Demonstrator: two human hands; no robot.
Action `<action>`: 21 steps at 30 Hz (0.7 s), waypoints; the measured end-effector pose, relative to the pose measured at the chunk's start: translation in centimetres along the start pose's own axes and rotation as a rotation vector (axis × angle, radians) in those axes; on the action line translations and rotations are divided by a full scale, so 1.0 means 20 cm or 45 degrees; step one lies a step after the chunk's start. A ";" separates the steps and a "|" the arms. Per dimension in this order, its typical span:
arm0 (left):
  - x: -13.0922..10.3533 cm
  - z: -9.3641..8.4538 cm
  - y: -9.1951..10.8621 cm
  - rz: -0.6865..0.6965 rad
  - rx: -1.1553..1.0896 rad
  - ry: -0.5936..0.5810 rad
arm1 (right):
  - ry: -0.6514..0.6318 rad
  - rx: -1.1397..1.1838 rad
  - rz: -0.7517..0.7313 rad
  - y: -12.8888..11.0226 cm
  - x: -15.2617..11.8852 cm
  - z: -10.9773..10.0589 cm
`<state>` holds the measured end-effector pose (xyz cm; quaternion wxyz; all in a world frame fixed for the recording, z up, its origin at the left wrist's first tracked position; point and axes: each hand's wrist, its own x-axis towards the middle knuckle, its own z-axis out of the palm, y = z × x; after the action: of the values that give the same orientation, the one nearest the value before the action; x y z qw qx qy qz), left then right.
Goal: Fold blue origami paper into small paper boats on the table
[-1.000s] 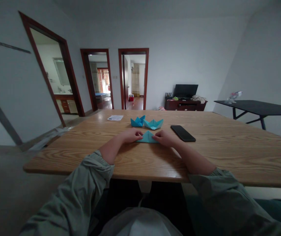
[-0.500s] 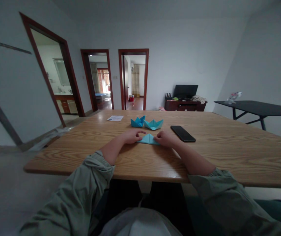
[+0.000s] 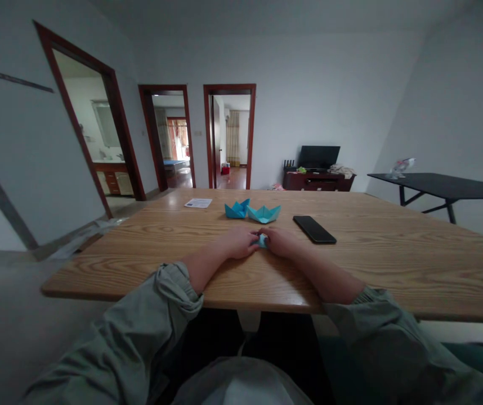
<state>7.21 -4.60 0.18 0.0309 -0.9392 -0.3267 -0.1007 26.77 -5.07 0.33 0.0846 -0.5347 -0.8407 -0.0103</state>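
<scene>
A folded light-blue paper lies low over the table, mostly covered by my fingers; only a small patch shows between them. My left hand is closed on its left side. From the right, my right hand grips the other side, and the fingertips of both hands nearly meet. Just beyond them stand two paper boats, a darker blue one on the left and a light-blue one beside it on the right.
A black phone lies right of my hands on the wooden table. A printed white card is at the far left. Beyond the table are a black side table and a TV cabinet.
My left hand has moved right and my right hand slightly left, so they are close together. The paper, previously showing as a wide triangle, is now mostly hidden by the fingers.
</scene>
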 end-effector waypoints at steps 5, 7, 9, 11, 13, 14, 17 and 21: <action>0.04 0.04 0.08 -0.127 -0.093 -0.244 | 0.048 -0.061 0.093 -0.02 0.01 0.04; 0.03 0.03 0.07 -0.182 -0.119 -0.296 | 0.103 -0.082 0.137 0.00 0.02 0.04; 0.03 0.02 0.06 -0.215 -0.133 -0.312 | 0.139 -0.099 0.167 0.02 0.02 0.04; 0.02 0.00 0.05 -0.212 -0.139 -0.298 | 0.148 -0.101 0.182 0.04 0.03 0.03; 0.01 -0.02 0.04 -0.195 -0.141 -0.254 | 0.138 -0.086 0.195 0.06 0.02 0.01; 0.01 -0.03 0.03 -0.188 -0.141 -0.222 | 0.129 -0.075 0.201 0.07 0.02 0.00; 0.00 -0.06 0.01 -0.193 -0.115 -0.133 | 0.122 -0.058 0.195 0.07 0.02 -0.01; -0.02 -0.08 -0.02 -0.192 -0.062 -0.065 | 0.224 -0.015 0.169 0.02 0.04 -0.02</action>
<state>6.47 -4.68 1.62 -0.0078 -0.9147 -0.3947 -0.0866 26.79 -4.28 0.85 0.1553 -0.5867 -0.7927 -0.0567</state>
